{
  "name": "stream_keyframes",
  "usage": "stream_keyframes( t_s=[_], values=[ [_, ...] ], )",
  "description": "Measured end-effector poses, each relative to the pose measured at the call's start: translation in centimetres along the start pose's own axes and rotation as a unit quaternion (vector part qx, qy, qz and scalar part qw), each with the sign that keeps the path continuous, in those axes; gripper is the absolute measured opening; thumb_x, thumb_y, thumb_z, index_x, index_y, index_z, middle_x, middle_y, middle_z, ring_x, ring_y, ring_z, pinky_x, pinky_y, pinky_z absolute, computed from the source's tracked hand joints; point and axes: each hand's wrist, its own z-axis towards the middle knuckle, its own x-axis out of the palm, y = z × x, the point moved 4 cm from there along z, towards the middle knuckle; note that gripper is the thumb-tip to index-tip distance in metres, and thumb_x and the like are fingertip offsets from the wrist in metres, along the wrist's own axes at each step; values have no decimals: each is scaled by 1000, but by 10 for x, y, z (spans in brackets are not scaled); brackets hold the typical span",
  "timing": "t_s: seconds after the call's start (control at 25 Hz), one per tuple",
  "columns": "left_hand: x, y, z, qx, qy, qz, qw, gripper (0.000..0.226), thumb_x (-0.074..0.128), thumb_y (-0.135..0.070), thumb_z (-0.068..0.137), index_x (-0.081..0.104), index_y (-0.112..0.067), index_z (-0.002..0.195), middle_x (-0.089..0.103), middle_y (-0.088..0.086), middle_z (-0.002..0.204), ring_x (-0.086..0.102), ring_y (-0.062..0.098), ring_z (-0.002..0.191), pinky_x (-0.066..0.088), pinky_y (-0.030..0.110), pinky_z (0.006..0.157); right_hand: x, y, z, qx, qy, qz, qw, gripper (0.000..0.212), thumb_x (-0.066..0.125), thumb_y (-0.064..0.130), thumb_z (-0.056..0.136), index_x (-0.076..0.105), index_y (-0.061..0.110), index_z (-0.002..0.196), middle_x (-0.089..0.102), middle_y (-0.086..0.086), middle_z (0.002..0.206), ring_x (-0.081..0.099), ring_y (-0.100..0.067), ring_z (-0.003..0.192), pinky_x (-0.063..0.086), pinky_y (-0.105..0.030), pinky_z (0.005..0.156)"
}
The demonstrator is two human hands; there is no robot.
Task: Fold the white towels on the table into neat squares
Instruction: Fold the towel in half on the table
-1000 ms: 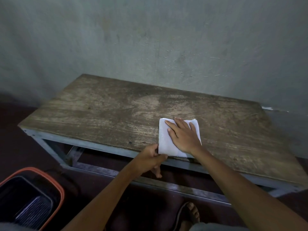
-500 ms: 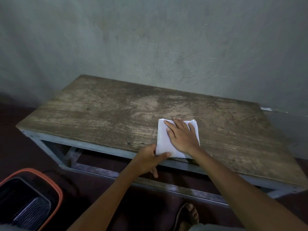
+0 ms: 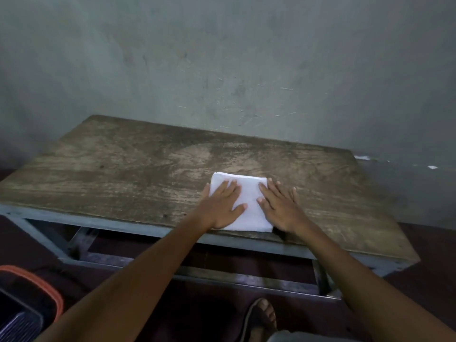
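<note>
A: Step? Folded white towel [image 3: 248,206] lies at near edge of table [image 3: 123,174], centre-right.
B: Pressing flat, I judge. Left hand [image 3: 222,206] and right hand [image 3: 280,208] rest on it, fingers spread flat, gripping nothing.
A: Next?
B: Probably smooth edges, then lift clear.

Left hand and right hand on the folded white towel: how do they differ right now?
The left hand lies mostly on the folded white towel, covering its left side; the right hand sits at the right edge, its outer fingers over the worn wooden table. The left thumb points right across the cloth; the right thumb points left. Both are flat, palm down, fingers spread.
</note>
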Motion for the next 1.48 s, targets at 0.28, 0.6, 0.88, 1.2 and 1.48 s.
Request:
stream_keyframes(
  t_s=[0.28, 0.6, 0.88, 1.2, 1.48],
  values=[
    [-10, -30, 27, 48, -34, 11, 998, 58, 15, -43, 100, 5, -16, 151, -3, 4, 160, -7, 18, 146, -7, 51, 114, 1, -30, -35, 33, -66, 277, 958, 22, 60, 23, 87, 61, 41, 75, 58, 4, 109, 49, -17, 117, 32, -40, 109],
    [1, -23, 41, -1, -100, -99, 990, 59, 17, -43, 100, 6, -13, 151, 3, 0, 160, -2, 11, 146, -2, 41, 117, 13, -25, -26, 14, -3, 268, 963, 41, 62, 67, 64, 61, 52, 101, 49, 22, 123, 33, -7, 124, 13, -41, 115],
    [0, -26, 39, -24, -109, -104, 988, 65, 20, -53, 97, 10, -17, 150, 4, -1, 159, -1, 11, 146, -2, 41, 118, 6, -13, -29, 27, 71, 199, 977, 33, 62, 54, 59, 65, 41, 89, 45, 6, 122, 32, -18, 123, 23, -37, 110],
    [-2, -26, 41, -32, -134, -116, 984, 64, 20, -58, 95, 18, -22, 147, 13, -6, 158, 5, 9, 145, 1, 41, 116, 13, -20, -28, 25, -13, 355, 934, 47, 66, 74, 53, 69, 46, 90, 62, 14, 108, 54, -12, 112, 36, -46, 106],
    [5, -24, 50, -76, -143, -101, 982, 78, 22, -72, 86, 17, -26, 148, 10, -1, 159, 0, 17, 146, 0, 47, 116, 2, -23, -36, 14, 57, 180, 982, 7, 61, 41, 85, 64, 35, 86, 46, 7, 110, 28, -10, 112, 17, -31, 101]
  ],
)
